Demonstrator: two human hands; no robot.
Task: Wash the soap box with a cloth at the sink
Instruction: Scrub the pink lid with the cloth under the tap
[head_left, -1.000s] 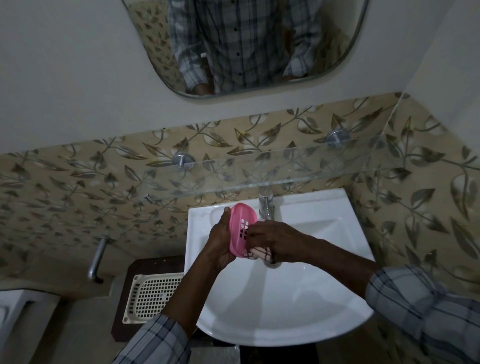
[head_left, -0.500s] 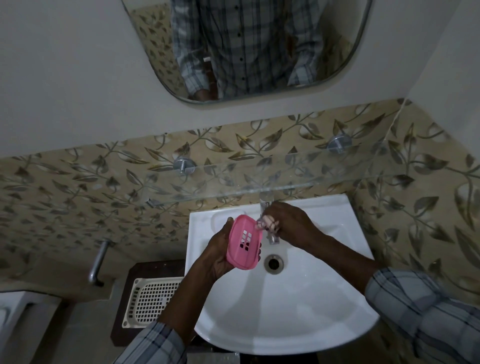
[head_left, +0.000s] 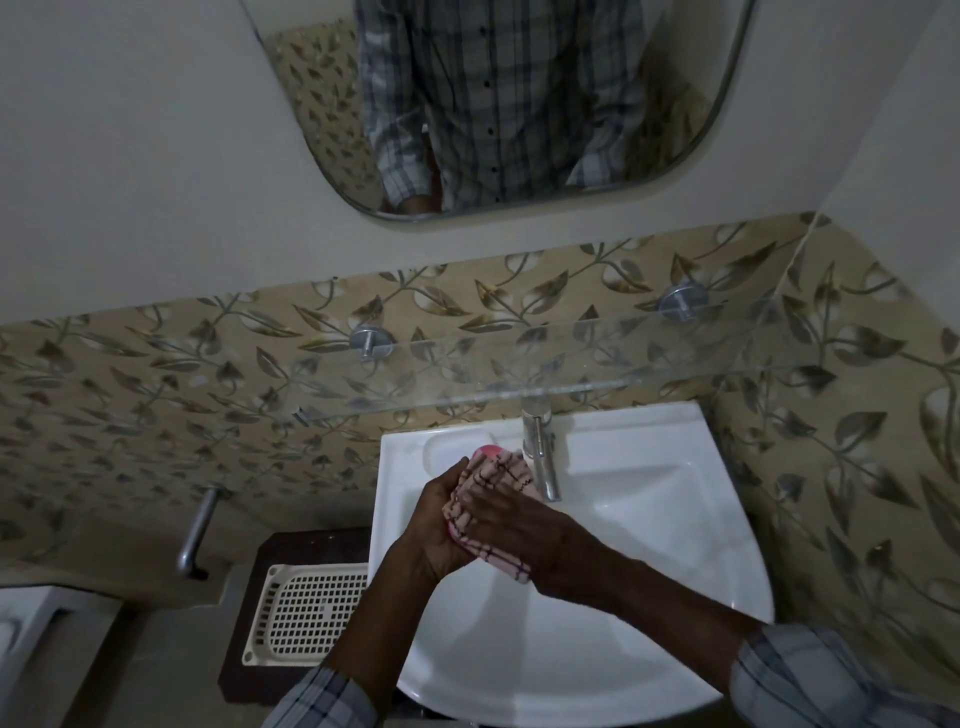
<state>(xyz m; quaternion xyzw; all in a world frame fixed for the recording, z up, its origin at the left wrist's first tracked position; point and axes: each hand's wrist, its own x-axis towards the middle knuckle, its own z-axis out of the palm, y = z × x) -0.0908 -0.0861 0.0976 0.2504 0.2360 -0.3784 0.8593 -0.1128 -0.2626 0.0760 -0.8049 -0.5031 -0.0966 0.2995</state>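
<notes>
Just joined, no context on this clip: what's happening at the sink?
A person is cleaning a pink soap box over a white sink. The left hand cradles the box from beneath, and the right hand presses a checked cloth flat over it, so only a pink edge shows at the top. The hands sit just left of the tap; whether water is running cannot be told. A perforated tray lies to the left of the sink, untouched.
</notes>
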